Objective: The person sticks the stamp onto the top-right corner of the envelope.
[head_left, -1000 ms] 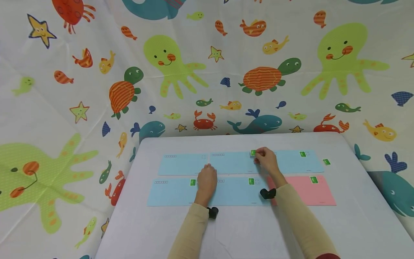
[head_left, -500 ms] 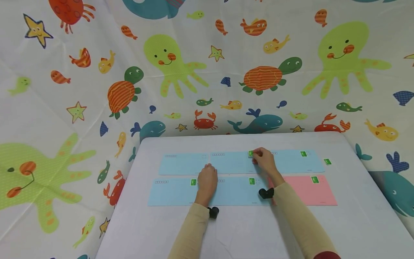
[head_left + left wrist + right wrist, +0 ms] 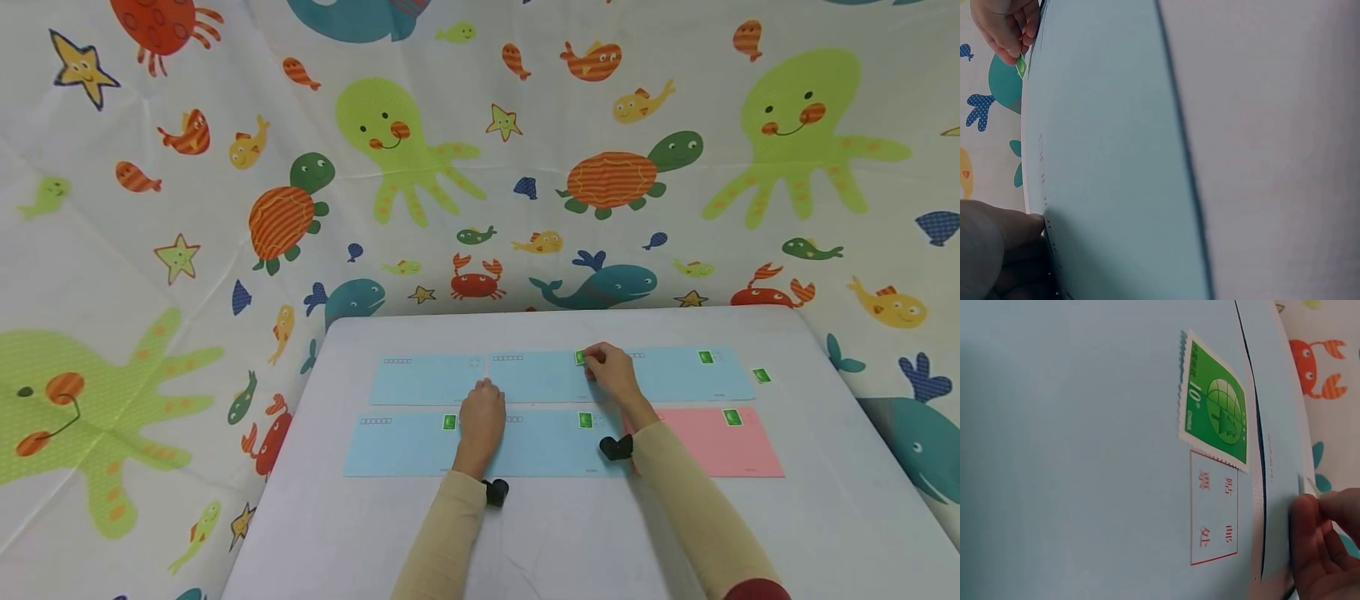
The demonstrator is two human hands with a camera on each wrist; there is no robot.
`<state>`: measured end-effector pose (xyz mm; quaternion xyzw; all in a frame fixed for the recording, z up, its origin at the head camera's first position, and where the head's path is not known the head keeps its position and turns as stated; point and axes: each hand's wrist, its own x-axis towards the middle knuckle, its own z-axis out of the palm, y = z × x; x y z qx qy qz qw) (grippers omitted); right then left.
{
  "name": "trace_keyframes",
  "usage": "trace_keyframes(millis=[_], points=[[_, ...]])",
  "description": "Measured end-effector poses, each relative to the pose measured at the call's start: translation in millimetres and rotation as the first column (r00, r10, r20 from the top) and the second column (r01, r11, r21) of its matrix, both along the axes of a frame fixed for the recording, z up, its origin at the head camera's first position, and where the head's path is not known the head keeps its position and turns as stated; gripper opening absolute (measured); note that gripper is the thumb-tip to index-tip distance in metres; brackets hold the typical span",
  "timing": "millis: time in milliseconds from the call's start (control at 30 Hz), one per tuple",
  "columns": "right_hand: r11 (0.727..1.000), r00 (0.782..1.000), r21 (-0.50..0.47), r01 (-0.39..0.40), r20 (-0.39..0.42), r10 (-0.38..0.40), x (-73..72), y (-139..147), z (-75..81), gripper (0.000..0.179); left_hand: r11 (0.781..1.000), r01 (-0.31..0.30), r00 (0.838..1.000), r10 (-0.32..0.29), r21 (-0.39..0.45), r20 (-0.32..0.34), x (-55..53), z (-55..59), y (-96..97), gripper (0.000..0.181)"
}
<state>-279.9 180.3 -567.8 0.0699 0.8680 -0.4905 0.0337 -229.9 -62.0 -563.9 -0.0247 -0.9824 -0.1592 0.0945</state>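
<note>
My right hand (image 3: 613,371) pinches a green postage stamp (image 3: 580,357) between thumb and fingertips. It is at the upper right corner of the blue envelope (image 3: 536,383) in the middle of the back row. In the left wrist view the same stamp (image 3: 1020,66) shows tilted under the fingertips. My left hand (image 3: 482,421) rests its fingertips by the lower left edge of that envelope. Its thumb (image 3: 1022,226) touches the blue paper in the left wrist view. A flat green stamp (image 3: 1216,403) lies on an envelope under the right wrist, beside a red printed box (image 3: 1214,509).
More blue envelopes lie at back left (image 3: 423,383), back right (image 3: 675,383), front left (image 3: 393,450) and front middle (image 3: 551,450). A pink envelope (image 3: 720,450) is at front right. One stamp (image 3: 761,376) lies loose on the white table (image 3: 570,533) at the right.
My right hand has moved slightly left with the stamp, and lately is nearly still. The left hand stays in place.
</note>
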Motion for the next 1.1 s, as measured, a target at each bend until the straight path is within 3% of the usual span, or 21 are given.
trace_keyframes(millis=[733, 1100], points=[[0.991, 0.999, 0.132, -0.038, 0.002, 0.038, -3.3, -3.9, -5.3, 0.027, 1.000, 0.000, 1.000, 0.000, 0.001, -0.010, -0.1, -2.2, -0.1, 0.024], [0.973, 0.996, 0.215, -0.084, 0.005, 0.085, -6.8, -5.2, -2.3, 0.029, 1.000, -0.007, 1.000, 0.007, 0.003, 0.011, 0.2, 0.1, -0.4, 0.025]])
